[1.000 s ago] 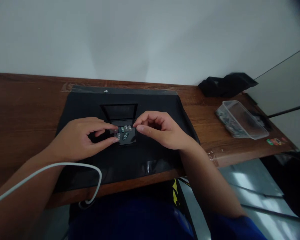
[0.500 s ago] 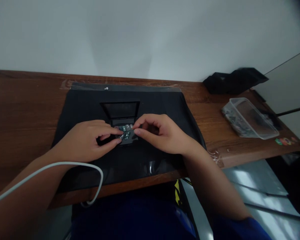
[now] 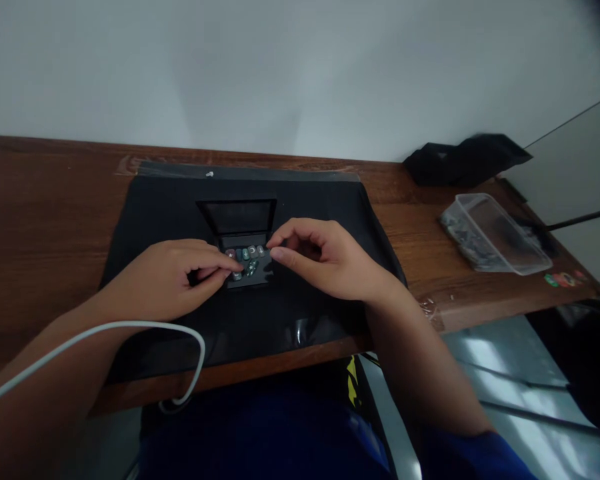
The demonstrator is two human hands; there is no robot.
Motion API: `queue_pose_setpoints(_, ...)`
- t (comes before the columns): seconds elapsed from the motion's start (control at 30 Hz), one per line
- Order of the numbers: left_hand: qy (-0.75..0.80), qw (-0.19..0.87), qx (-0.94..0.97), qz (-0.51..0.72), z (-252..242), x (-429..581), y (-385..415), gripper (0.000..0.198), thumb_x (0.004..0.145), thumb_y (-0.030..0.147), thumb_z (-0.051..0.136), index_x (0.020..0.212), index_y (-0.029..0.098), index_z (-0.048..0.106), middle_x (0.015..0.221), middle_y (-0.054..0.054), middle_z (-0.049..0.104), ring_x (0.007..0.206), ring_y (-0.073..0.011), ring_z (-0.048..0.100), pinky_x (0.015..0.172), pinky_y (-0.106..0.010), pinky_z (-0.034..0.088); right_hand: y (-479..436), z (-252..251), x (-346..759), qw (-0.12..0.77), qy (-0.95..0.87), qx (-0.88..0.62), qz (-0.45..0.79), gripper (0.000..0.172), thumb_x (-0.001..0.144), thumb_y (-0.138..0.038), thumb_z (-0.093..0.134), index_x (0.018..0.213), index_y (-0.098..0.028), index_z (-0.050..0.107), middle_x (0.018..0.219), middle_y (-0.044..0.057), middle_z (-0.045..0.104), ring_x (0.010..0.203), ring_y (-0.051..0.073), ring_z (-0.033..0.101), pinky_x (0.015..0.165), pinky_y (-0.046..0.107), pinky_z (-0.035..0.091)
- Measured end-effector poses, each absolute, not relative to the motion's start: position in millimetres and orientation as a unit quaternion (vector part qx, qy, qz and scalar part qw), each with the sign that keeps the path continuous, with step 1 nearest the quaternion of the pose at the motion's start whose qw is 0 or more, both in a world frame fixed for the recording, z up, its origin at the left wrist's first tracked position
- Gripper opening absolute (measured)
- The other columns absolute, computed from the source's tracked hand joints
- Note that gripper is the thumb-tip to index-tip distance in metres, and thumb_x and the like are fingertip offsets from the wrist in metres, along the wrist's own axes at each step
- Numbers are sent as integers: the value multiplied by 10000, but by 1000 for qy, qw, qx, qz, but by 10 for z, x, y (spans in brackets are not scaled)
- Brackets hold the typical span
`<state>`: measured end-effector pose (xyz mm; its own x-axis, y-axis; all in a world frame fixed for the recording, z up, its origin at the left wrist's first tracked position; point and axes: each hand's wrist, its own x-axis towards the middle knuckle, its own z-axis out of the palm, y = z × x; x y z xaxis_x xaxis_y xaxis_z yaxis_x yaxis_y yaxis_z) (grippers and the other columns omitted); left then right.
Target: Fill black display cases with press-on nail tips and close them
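Small black case (image 3: 259,279) sits open just left of frame centre, on the black mat (image 3: 170,220) over the bench (image 3: 45,200). Left hand (image 3: 173,277): thumb and index all but together at the case's left side; can't tell if they pinch a piece. Right hand (image 3: 333,257): thumb and index nearly meeting at the case's right edge, no piece clearly between them, can't tell for sure. My take: nudge the small patterned pieces (image 3: 245,254) with light fingertip pressure, one at a time, since a hard push could skew neighbours; let the right fingers brace the case so it doesn't slide; keep knuckles off the raised lid (image 3: 237,217). Orientation: case opens toward bottom of frame, lid tilted up on the upper side, hinge line running roughly left-right. Lid looks longer left-right than in height. Upper pieces form a row left to right; dark green piece (image 3: 252,268) below them lies aslant, long axis lower left to upper right.
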<state>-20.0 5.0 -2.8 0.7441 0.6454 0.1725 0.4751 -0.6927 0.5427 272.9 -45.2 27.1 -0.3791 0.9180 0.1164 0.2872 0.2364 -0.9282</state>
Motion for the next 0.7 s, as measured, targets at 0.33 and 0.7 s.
queue_pose_setpoints(0.33, 360, 218, 886, 195, -53, -250, 77, 325, 1014, 524, 720, 1154, 307, 917, 625, 41, 660, 561, -148, 616, 563, -282, 427, -471, 227, 2688, 317, -732, -439, 413, 245, 1067, -402, 738, 1085, -162, 785, 758, -38, 668, 660, 101, 560, 671, 264, 400)
queue_pose_setpoints(0.7, 347, 255, 887, 169, -133, -248, 97, 283, 1028, 532, 729, 1049, 316, 911, 632, 56, 660, 567, -126, 625, 587, -253, 443, -473, 194, 2590, 196, -773, -485, 360, 119, 1019, -223, 788, 1131, -181, 786, 705, -77, 622, 651, 95, 550, 676, 270, 335)
